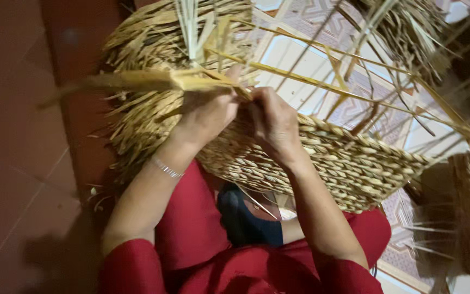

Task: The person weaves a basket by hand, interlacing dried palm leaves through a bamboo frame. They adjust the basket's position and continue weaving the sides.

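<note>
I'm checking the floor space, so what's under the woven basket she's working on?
Under the woven basket show a red-clothed lap, a dark blue cloth and patterned floor tiles. Both hands, left hand and right hand, grip its rim; the basket covers everything else below.

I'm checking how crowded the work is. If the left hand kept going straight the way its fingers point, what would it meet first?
The left hand points up and right, where it would likely first meet the loose straw strands it pinches, then the right hand close beside; depth is unclear.
</note>
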Motion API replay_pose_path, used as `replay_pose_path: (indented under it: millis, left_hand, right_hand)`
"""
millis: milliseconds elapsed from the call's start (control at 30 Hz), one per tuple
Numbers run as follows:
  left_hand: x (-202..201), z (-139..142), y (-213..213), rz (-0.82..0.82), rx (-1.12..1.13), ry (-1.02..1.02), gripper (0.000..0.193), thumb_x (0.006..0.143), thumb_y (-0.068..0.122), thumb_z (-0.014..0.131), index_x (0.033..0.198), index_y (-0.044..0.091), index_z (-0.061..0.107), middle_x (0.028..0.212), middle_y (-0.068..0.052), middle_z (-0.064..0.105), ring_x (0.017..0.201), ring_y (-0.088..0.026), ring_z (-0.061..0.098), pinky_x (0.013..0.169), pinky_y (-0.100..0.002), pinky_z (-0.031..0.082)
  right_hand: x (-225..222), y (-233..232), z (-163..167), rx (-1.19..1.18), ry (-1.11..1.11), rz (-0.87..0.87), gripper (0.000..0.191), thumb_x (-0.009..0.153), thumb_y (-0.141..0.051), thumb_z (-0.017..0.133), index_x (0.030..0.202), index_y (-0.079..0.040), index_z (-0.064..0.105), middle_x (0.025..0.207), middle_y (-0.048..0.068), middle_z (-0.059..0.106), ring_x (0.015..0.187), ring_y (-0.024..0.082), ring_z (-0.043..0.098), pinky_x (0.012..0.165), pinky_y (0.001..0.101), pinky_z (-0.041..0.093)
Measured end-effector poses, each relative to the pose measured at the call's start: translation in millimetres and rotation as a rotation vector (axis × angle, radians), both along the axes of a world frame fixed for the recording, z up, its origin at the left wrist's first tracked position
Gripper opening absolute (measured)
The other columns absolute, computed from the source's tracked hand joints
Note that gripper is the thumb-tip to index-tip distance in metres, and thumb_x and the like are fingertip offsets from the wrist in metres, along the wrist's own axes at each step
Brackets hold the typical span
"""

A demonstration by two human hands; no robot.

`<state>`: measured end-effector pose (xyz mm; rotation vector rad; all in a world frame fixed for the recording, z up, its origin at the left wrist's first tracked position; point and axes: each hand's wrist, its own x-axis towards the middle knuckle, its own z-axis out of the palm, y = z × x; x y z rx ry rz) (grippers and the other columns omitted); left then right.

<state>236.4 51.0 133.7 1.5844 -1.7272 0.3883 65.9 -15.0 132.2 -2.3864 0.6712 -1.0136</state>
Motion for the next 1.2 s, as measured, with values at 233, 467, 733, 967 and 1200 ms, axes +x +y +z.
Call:
replay_pose_path:
  millis: [233,467,733,967,1200]
  left_hand:
    - [10,-15,-6,-0.335,-0.075,0.951,0.011,0.101,0.017,0.062,0.104,0.007,0.066,0.091,-0.012,0.072,0.077,-0.024,0.073,0.070,-0.035,0.064]
    - [10,-24,46,-0.629,0.079,1.745,0.037,0.104,0.017,0.044,0.105,-0.007,0.072,0.107,-0.024,0.075,0.098,-0.030,0.077,0.093,-0.043,0.065]
    - [53,-28,38,0.013,-0.097,0.236,0.035,0.097,0.003,0.071,0.128,-0.012,0.063,0.131,-0.026,0.057,0.106,-0.033,0.067,0.084,-0.030,0.063]
    - [72,-53,45,0.108,0.153,0.565,0.015,0.095,0.010,0.082,0.097,0.005,0.068,0.096,-0.006,0.067,0.072,-0.017,0.061,0.060,-0.026,0.049]
    - [61,-55,50,0.172,-0.160,0.272,0.030,0.092,0.017,0.085,0.104,0.000,0.063,0.104,-0.009,0.054,0.086,-0.016,0.057,0.067,-0.024,0.050]
  right_hand:
    - [12,3,3,0.084,-0.120,-0.042,0.017,0.098,-0.001,0.070,0.110,-0.004,0.058,0.090,0.012,0.072,0.079,0.023,0.074,0.069,0.0339,0.057]
    - [30,5,8,-0.179,-0.029,-0.087,0.010,0.091,-0.005,0.080,0.095,-0.007,0.071,0.079,0.012,0.071,0.069,0.026,0.070,0.061,0.0368,0.053]
    - [26,9,9,-0.265,0.062,-0.061,0.009,0.092,-0.009,0.078,0.101,-0.008,0.075,0.074,0.011,0.067,0.064,0.026,0.062,0.058,0.0383,0.051]
    - [38,-5,-24,-0.295,-0.028,-0.178,0.007,0.096,-0.008,0.078,0.092,-0.006,0.073,0.066,0.009,0.064,0.056,0.020,0.062,0.051,0.0346,0.049]
    - [37,0,-13,-0.368,-0.163,-0.187,0.023,0.095,-0.013,0.081,0.106,-0.002,0.065,0.105,0.013,0.069,0.086,0.024,0.072,0.066,0.0299,0.062]
